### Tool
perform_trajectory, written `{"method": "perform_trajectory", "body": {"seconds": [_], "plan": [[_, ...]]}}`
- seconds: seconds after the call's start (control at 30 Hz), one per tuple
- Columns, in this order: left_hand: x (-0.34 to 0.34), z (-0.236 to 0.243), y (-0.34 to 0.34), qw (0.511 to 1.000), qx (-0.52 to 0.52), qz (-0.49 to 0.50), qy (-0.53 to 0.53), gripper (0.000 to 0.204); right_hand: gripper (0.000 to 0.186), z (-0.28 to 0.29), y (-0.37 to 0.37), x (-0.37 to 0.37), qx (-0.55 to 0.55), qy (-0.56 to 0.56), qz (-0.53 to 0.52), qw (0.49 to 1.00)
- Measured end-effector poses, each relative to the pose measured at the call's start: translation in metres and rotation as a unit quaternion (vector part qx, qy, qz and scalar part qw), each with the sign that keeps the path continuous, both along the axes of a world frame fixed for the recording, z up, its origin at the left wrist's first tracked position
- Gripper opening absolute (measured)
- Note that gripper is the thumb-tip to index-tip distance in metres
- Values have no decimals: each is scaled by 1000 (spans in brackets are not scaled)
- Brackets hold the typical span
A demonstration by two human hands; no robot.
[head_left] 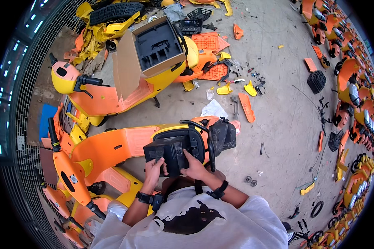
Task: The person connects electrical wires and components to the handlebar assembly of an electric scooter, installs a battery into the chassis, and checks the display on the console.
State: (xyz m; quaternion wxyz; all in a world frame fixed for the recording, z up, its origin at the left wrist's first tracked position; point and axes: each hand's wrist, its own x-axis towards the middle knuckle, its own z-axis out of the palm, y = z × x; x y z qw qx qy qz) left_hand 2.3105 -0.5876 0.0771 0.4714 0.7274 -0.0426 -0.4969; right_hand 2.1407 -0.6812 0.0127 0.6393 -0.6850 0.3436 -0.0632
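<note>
Both my hands hold a black, box-shaped plastic part [167, 150] above the seat area of the nearer orange and yellow scooter [99, 146]. My left hand [154, 169] grips its near left side, thumb on top and fingers curled. With the thumb along its upper face, my right hand [193, 167] grips the right side. The part's underside is hidden. Just beyond it sits the scooter's black seat [194, 139], with a dark rail [212, 152] at its rear. A black angular piece [222, 135] lies behind the rail.
An open cardboard box [126, 62] with black foam [160, 45] rests on the farther scooter [99, 98]. Yellow and orange body panels [108, 31] pile up at far left. Loose parts, including an orange strip [247, 107], litter the floor. Scooters [349, 85] line the right side.
</note>
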Motion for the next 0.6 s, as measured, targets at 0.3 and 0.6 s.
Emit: {"method": "perform_trajectory", "body": {"seconds": [0.3, 0.6], "plan": [[-16, -123, -21, 999, 9, 41, 22, 29, 25, 76, -84, -99, 4, -42, -280, 959], [-3, -212, -27, 996, 79, 42, -25, 27, 21, 89, -121, -129, -57, 52, -181, 980]]}}
